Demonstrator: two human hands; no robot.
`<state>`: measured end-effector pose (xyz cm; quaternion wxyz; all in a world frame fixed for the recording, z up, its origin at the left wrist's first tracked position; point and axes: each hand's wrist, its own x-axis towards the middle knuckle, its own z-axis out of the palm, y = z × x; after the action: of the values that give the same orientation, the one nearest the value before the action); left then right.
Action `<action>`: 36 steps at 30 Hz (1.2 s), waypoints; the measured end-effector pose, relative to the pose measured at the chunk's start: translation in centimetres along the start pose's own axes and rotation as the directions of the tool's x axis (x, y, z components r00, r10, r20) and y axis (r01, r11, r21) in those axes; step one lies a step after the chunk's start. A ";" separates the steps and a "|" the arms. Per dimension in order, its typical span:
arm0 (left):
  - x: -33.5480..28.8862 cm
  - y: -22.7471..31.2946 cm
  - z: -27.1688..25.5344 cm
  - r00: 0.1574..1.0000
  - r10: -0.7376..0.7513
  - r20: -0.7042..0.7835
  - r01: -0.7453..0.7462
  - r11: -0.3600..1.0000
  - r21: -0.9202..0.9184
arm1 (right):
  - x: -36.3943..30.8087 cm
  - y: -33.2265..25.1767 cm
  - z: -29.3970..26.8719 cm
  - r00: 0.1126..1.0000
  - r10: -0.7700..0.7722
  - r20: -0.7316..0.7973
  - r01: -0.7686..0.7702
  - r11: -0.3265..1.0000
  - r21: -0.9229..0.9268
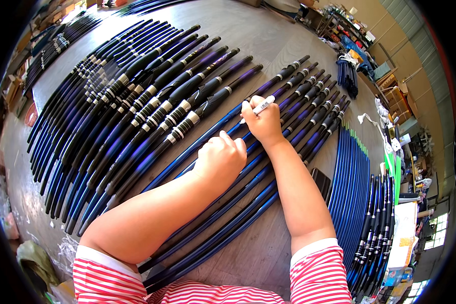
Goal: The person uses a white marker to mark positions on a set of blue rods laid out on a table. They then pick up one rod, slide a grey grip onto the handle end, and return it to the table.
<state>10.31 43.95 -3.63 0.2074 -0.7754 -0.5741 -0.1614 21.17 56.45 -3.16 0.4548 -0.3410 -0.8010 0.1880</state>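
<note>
In the middle of the table point(243, 233), a row of fishing rods point(197, 144) lies slantwise, blue blanks toward me and dark handles at the far end. My right hand point(264, 124) is closed around a white marker pen point(263, 105), its tip pointing down at a rod's blank. Just left of it and nearer me, my left hand point(220, 159) is curled closed over one of these rods, with its fingertips partly hidden. Both forearms cross above the row and cover parts of several rods.
A large heap of fishing rods point(137, 109) with black grips covers the left side. To the right lie thin blue rod sections point(347, 177) with green tips, a bundle of dark rods point(375, 223) and a dark flat object point(320, 181). Cluttered shelves point(347, 25) stand beyond.
</note>
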 end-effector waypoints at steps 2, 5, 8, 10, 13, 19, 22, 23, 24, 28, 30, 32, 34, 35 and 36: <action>0.0 0.0 0.1 1.000 -0.001 -0.009 0.001 1.000 0.004 | 0.0 0.0 0.0 1.000 -0.005 0.009 0.006 1.000 -0.020; 0.0 0.0 0.3 1.000 -0.004 -0.016 0.004 1.000 0.003 | 0.0 0.1 0.1 1.000 -0.001 0.020 0.001 1.000 -0.026; 0.0 0.2 -0.2 0.998 -0.026 0.061 0.022 0.998 0.061 | 0.0 0.3 0.2 0.999 -0.030 0.014 0.031 0.999 -0.044; 0.0 0.2 -0.4 0.994 -0.037 0.101 0.028 0.995 0.091 | 0.0 0.3 0.1 0.999 -0.048 0.013 0.048 0.997 -0.056; 0.0 0.2 -0.4 0.994 -0.034 0.106 0.025 0.996 0.088 | 0.0 0.2 0.1 0.999 -0.041 0.020 0.042 0.997 -0.058; 0.0 0.2 -0.3 0.994 -0.040 0.105 0.033 0.997 0.072 | 0.0 0.0 0.0 0.998 -0.051 0.025 0.053 0.995 -0.080; 0.0 0.2 -0.3 0.994 -0.037 0.098 0.029 0.996 0.079 | 0.0 0.4 0.1 0.999 -0.045 0.014 0.046 0.998 -0.054; 0.0 0.2 -0.2 0.995 -0.037 0.097 0.029 0.997 0.078 | 0.0 0.3 0.1 0.999 -0.036 0.012 0.037 0.998 -0.047; 0.0 0.2 -0.2 0.995 -0.036 0.095 0.029 0.997 0.077 | 0.0 0.2 0.1 1.000 -0.027 0.011 0.028 0.999 -0.040; 0.0 0.1 -0.2 0.997 -0.033 0.075 0.030 0.999 0.039 | 0.0 -0.1 0.0 0.998 -0.061 0.014 0.062 0.995 -0.084; 0.0 0.0 0.1 1.000 -0.013 0.005 0.013 1.000 -0.013 | 0.0 0.0 0.0 0.998 -0.067 0.011 0.067 0.995 -0.071; 0.1 0.1 -0.2 0.996 -0.034 0.079 0.032 0.999 0.033 | 0.0 -0.1 0.0 0.999 -0.050 0.013 0.051 0.996 -0.074; 0.1 0.2 -0.3 0.993 -0.043 0.110 0.037 0.998 0.059 | 0.0 -0.1 0.0 0.999 -0.050 0.010 0.050 0.996 -0.070; 0.1 0.2 -0.3 0.994 -0.040 0.105 0.033 0.998 0.062 | 0.0 0.0 0.0 0.998 -0.057 0.006 0.057 0.996 -0.063; 0.1 0.2 -0.3 0.994 -0.036 0.100 0.030 0.998 0.064 | 0.0 0.1 0.0 0.998 -0.064 0.002 0.064 0.996 -0.057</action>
<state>10.52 43.78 -3.35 0.1994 -0.7663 -0.6012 -0.1076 21.20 56.54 -3.21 0.4504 -0.3279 -0.8167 0.1502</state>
